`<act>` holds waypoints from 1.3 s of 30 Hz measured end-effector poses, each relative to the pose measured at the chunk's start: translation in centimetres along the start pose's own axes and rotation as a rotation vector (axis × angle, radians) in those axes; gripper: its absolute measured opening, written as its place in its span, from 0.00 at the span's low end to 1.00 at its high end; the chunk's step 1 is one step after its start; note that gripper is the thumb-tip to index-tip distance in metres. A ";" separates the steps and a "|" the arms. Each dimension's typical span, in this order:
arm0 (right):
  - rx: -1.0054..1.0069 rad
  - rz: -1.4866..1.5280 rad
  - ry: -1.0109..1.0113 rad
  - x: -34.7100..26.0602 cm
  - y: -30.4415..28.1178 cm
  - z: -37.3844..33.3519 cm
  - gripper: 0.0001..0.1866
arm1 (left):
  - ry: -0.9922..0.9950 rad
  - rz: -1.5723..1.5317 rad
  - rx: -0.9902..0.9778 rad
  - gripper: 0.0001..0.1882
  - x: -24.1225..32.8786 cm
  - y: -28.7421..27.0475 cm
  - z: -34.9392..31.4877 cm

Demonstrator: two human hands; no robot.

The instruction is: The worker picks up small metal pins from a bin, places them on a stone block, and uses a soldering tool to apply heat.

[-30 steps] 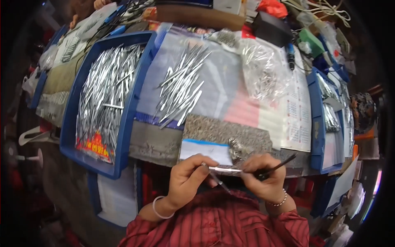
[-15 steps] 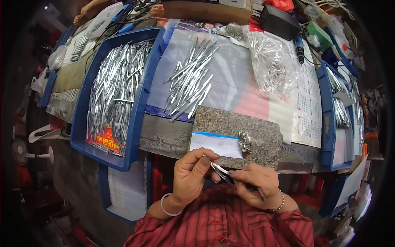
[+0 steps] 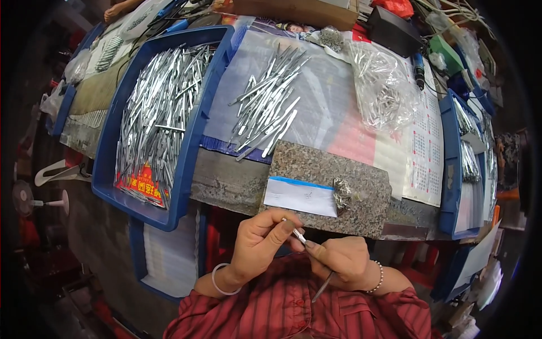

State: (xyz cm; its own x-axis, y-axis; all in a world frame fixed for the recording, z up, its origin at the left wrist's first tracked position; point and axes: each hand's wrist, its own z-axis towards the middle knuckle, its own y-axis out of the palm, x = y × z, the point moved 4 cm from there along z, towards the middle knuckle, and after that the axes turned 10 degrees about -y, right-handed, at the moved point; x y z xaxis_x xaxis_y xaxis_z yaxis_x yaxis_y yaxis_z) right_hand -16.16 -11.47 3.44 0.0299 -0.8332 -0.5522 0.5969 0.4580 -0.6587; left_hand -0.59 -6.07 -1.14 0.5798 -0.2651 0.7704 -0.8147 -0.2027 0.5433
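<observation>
Close in front of my body, my left hand (image 3: 261,240) pinches one end of a slim shiny metal piece (image 3: 298,234) between thumb and fingers. The other end of that piece runs into my right hand (image 3: 343,259), whose thumb presses on it. A dark, pointed metal strip (image 3: 322,288) sticks out below my right fingers; whether it belongs to the same piece is hidden by the hand. Just beyond my hands lies a speckled stone slab (image 3: 364,212). On it rest a white paper pad with a blue edge (image 3: 299,196) and a small heap of tiny metal parts (image 3: 342,195).
At left, a blue tray (image 3: 176,206) holds many slim metal strips. A loose pile of strips (image 3: 271,99) lies on the plastic-covered table. Behind the slab are a clear bag of metal parts (image 3: 384,93) and a screwdriver (image 3: 419,70). Blue trays (image 3: 447,192) stand at right.
The metal pieces between my hands were splayed apart in a V and now lie together. My right hand has turned, and its pointed strip now points down toward my body. The view has shifted slightly.
</observation>
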 end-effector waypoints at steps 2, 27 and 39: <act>-0.030 -0.029 -0.044 0.2 -0.4 0.4 0.16 | -0.087 0.068 -0.041 0.09 0.9 -0.9 0.0; -0.200 0.117 0.112 4.5 1.4 8.0 0.21 | -0.169 0.796 0.083 0.09 4.6 -8.8 2.5; 0.246 0.242 0.340 4.2 -2.5 3.8 0.23 | 0.040 0.949 0.068 0.08 6.5 -5.7 0.8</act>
State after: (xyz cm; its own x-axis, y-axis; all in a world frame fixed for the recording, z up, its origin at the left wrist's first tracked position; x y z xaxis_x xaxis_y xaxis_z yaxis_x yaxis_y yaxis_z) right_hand -14.52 -17.26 4.70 -0.0483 -0.5445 -0.8373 0.7783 0.5049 -0.3732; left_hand 7.84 -7.35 0.54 -0.3255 -0.3151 0.8915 -0.9420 0.0262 -0.3347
